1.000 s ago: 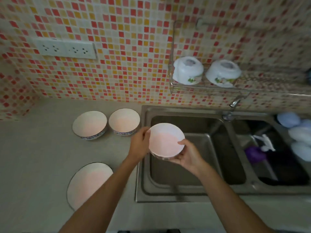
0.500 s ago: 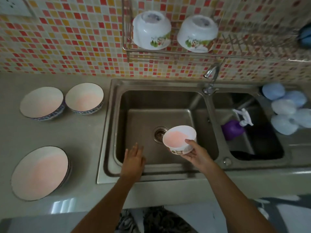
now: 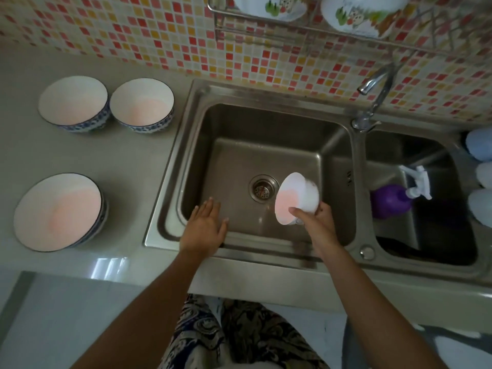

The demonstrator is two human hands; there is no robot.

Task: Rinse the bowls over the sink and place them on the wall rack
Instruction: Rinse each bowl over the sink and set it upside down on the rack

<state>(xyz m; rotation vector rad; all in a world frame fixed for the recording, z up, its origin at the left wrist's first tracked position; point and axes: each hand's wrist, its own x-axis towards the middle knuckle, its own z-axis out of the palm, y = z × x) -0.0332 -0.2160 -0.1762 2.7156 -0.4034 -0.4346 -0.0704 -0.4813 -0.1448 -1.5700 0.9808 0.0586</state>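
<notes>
Our right fingers (image 3: 298, 212) curl over the rim of a small white bowl (image 3: 296, 198), the thumb in front and the rest wrapped behind, so our right hand (image 3: 320, 225) grips it firmly. The bowl is tipped on its side, its opening turned left toward the drain (image 3: 263, 188), and it hangs above the floor of the left sink basin (image 3: 266, 155). Our left hand (image 3: 205, 226) holds nothing: its fingers are spread wide and flat, lying over the basin's near left corner, apart from the bowl.

Beyond the hands, the tap (image 3: 375, 83) stands at the back between the two basins. In the right basin lies a purple spray bottle (image 3: 391, 199). On the counter (image 3: 133, 166) to the left we see two blue-patterned bowls (image 3: 74, 102) touching side by side, and nearer us a wide bowl (image 3: 58, 211). Up on the tiled wall, the wire rack (image 3: 266, 27) carries two painted white bowls (image 3: 364, 14) upside down.
</notes>
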